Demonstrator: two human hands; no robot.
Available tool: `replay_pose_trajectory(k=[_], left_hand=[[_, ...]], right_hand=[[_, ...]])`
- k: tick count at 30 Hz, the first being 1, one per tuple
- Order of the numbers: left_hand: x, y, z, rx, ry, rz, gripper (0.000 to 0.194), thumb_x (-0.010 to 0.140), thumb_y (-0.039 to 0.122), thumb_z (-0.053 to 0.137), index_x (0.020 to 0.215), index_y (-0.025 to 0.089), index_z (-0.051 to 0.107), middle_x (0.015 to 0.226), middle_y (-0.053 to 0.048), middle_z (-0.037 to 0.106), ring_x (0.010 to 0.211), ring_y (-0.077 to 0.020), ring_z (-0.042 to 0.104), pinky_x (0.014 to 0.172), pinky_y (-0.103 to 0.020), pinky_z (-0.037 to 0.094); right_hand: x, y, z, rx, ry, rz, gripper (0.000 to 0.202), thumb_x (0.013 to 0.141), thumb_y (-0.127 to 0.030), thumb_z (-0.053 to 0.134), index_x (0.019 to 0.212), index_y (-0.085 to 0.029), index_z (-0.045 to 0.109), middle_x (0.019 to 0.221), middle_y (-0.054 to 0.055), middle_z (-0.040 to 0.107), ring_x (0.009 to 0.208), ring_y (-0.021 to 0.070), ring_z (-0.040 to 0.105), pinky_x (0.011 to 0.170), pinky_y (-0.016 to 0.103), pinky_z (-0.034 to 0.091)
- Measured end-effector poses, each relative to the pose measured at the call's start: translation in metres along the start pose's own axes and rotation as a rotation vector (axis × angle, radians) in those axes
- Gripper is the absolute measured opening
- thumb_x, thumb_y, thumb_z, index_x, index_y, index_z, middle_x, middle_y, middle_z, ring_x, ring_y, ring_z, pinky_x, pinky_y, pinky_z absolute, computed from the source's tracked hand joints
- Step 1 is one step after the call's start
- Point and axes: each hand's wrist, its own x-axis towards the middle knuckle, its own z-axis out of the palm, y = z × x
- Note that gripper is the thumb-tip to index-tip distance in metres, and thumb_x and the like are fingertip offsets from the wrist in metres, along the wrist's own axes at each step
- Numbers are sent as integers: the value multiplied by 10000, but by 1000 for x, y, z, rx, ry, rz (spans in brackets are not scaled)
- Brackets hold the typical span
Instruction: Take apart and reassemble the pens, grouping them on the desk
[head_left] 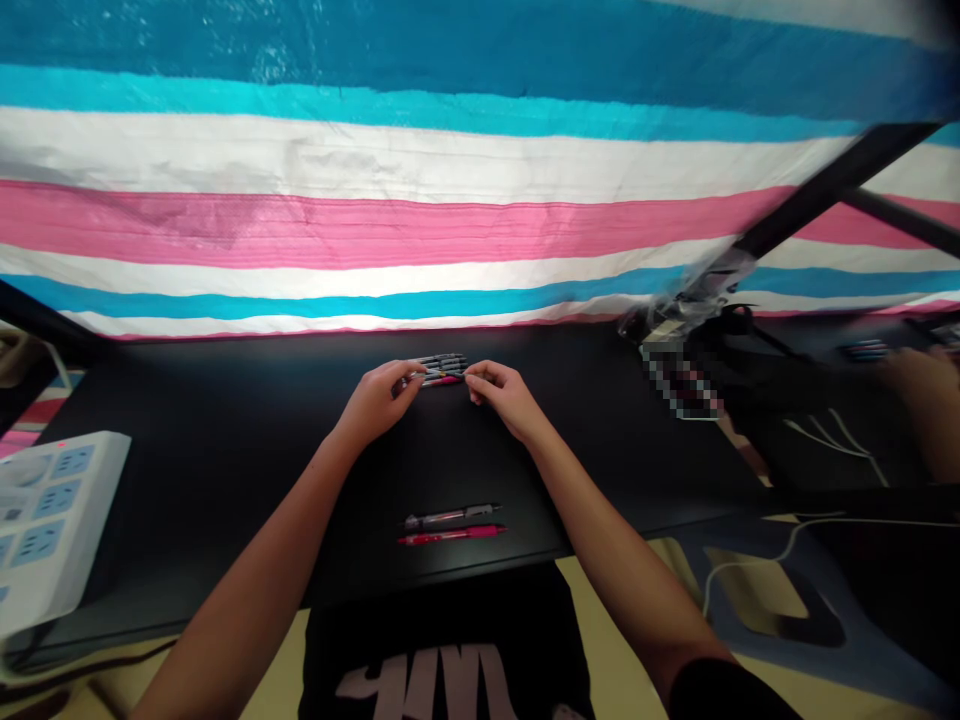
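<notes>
Several pens (pixel 442 364) lie side by side in a bundle on the black table (pixel 247 430), with my two hands at either end. My left hand (pixel 388 392) has its fingers curled round the left end of the pens. At the right end, my right hand (pixel 498 390) has thumb and fingertips pressed together beside the pen tips; whatever they pinch is too small to make out. Nearer the table's front edge lie a grey and clear pen (pixel 451 516) and a red pen (pixel 453 535), roughly parallel and apart from the bundle.
A white power strip (pixel 71 530) stands at the left. Right of the hands are a pixelated packet (pixel 682 385), clear plastic wrapping (pixel 709 285) and a black bag (pixel 765 370). Another person's hand (pixel 919 385) is at the far right. A striped sheet (pixel 375 230) hangs behind the table.
</notes>
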Motion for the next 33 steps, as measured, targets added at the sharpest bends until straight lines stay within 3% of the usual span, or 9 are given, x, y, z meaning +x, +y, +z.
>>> replay_pose_trajectory(k=[8,14,19,24,33], left_hand=[[-2,-2,0,19,-25,35,258,1012,311,571,1169,202,745,1063,-73,761,838,-174,685,830,-289,541],[-3,-3,1,105,-94,36,263,1008,311,589,1173,216,770,1057,-84,761,880,-210,707,846,-326,550],[-3,-4,0,119,-177,30,263,998,290,611,1194,245,780,989,-69,757,804,-196,700,786,-312,549],[-5,-3,2,116,-218,52,276,1003,286,607,1215,227,773,1018,-82,762,838,-205,711,798,-315,551],[-7,1,7,102,-244,94,253,995,279,610,1184,239,773,1070,-78,780,927,-228,737,861,-325,566]], right_hand=[[-2,-3,1,-102,-10,-18,352,800,-523,758,849,-177,717,632,-20,589,602,136,519,625,291,416],[0,3,-2,-120,-32,-40,322,750,-409,812,988,-194,777,863,32,734,717,165,639,725,321,523],[-1,4,1,-85,-112,-48,317,754,-355,810,1031,-204,776,992,57,771,853,205,717,868,377,570],[-1,6,5,-82,-109,-79,279,710,-356,859,889,-204,709,932,39,760,887,215,718,876,374,568],[-4,3,5,-135,-142,-41,317,752,-459,838,874,-187,732,834,55,765,798,219,723,796,362,568]])
